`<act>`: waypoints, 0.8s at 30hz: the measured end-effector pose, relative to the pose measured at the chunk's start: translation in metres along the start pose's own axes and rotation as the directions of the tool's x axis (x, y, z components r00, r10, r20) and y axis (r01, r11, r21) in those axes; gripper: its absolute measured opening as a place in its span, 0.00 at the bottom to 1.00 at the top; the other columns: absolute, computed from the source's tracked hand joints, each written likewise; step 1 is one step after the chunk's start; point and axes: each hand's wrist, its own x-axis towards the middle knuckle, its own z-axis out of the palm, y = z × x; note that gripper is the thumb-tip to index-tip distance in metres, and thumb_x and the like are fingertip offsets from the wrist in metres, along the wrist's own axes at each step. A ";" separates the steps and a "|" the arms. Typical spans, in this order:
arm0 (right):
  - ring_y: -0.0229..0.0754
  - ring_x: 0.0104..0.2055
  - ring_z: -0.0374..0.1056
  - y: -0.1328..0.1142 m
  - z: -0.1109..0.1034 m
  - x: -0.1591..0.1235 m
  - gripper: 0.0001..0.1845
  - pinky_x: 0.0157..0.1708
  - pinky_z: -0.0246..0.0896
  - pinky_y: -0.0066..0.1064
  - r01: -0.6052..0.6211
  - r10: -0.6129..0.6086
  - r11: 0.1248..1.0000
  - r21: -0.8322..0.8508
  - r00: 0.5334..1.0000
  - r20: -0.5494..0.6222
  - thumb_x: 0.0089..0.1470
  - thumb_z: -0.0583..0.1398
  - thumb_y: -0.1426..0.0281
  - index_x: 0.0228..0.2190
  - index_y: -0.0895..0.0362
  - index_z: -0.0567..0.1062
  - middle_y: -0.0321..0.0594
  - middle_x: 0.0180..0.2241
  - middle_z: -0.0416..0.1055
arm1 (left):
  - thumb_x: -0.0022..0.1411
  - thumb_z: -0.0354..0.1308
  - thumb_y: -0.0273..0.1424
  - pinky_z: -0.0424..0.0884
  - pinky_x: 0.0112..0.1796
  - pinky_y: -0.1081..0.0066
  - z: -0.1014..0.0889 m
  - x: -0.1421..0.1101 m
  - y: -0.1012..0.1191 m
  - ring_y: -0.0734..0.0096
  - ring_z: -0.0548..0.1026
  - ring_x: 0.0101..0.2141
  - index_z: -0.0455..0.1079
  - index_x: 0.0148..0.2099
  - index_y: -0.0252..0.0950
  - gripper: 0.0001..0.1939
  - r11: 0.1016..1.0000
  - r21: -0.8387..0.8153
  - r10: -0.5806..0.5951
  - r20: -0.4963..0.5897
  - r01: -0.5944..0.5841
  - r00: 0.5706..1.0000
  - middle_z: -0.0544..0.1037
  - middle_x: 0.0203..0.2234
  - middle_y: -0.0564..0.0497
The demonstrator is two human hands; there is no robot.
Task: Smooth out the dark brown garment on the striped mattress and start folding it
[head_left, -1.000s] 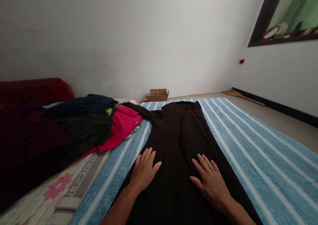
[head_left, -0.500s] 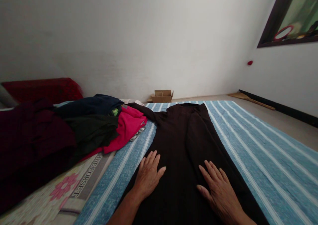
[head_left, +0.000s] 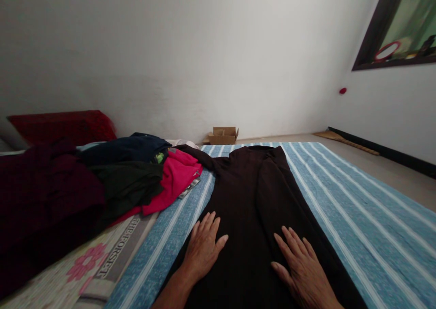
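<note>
Here we rest our left hand (head_left: 203,246) and right hand (head_left: 304,264), fingers spread, on the dark garment (head_left: 240,195) upon the striped sheet (head_left: 354,209).

A blue-and-white striped sheet (head_left: 357,218) covered most of the surface, its bands stretching ahead and out toward 3 o'clock. At the clock's centre a dark brown garment (head_left: 238,209) lay flat on it, collar (head_left: 260,147) near 12, one sleeve (head_left: 195,153) angled toward 10, up to a heap of clothes (head_left: 129,184). Maroon, dark green, navy and bright pink, that heap sat around 9, its pink part overlapping the sheet. At 8, a pale cover (head_left: 47,279) with a pink flower (head_left: 86,261) lay beneath it.
</note>
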 end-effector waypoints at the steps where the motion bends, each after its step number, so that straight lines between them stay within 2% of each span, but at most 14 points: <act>1: 0.53 0.63 0.47 0.000 0.001 0.000 0.33 0.58 0.48 0.53 0.002 -0.002 1.000 -0.002 1.000 -0.005 0.57 0.46 0.46 0.57 0.49 0.63 0.43 0.62 0.51 | 0.63 0.45 0.42 0.54 0.57 0.52 0.001 0.000 -0.001 0.55 0.55 0.61 0.60 0.60 0.32 0.28 1.000 -0.003 0.000 -0.007 0.000 1.000 0.59 0.61 0.41; 4: 0.54 0.63 0.48 0.001 0.005 0.000 0.32 0.58 0.48 0.53 0.011 -0.011 1.000 -0.008 1.000 -0.021 0.57 0.47 0.46 0.57 0.49 0.64 0.43 0.62 0.51 | 0.63 0.45 0.42 0.54 0.57 0.51 0.001 0.000 -0.001 0.55 0.55 0.61 0.60 0.60 0.33 0.27 1.000 -0.013 -0.003 -0.015 0.003 1.000 0.60 0.61 0.41; 11: 0.55 0.62 0.50 0.005 0.012 0.000 0.31 0.57 0.50 0.54 0.035 -0.037 0.999 -0.029 0.997 -0.062 0.56 0.48 0.47 0.56 0.47 0.65 0.42 0.61 0.53 | 0.63 0.45 0.41 0.51 0.58 0.52 -0.005 0.000 0.002 0.57 0.52 0.62 0.59 0.61 0.32 0.28 0.999 -0.019 -0.032 0.054 0.033 0.998 0.57 0.62 0.42; 18: 0.56 0.61 0.52 0.010 0.014 -0.003 0.31 0.55 0.53 0.55 0.058 -0.060 0.998 -0.032 0.997 -0.057 0.56 0.49 0.47 0.55 0.48 0.65 0.44 0.60 0.55 | 0.63 0.46 0.41 0.51 0.59 0.52 -0.006 -0.002 0.003 0.57 0.52 0.62 0.59 0.61 0.33 0.28 0.998 -0.044 -0.032 0.045 0.034 0.998 0.56 0.62 0.42; 21: 0.57 0.61 0.52 0.009 0.003 -0.001 0.33 0.54 0.54 0.56 0.051 -0.051 0.999 0.007 0.999 0.009 0.55 0.49 0.45 0.56 0.48 0.65 0.45 0.60 0.54 | 0.63 0.45 0.41 0.50 0.59 0.52 -0.007 -0.002 0.004 0.57 0.51 0.62 0.58 0.62 0.33 0.28 0.998 -0.046 -0.039 0.069 0.042 0.997 0.55 0.62 0.42; 24: 0.58 0.62 0.50 0.001 -0.028 0.008 0.35 0.55 0.53 0.54 0.072 -0.080 0.995 0.064 0.987 0.140 0.55 0.48 0.45 0.57 0.51 0.63 0.49 0.61 0.52 | 0.63 0.46 0.41 0.51 0.59 0.52 -0.008 -0.002 0.005 0.57 0.51 0.62 0.58 0.62 0.33 0.28 0.998 -0.046 -0.044 0.074 0.047 0.996 0.55 0.62 0.42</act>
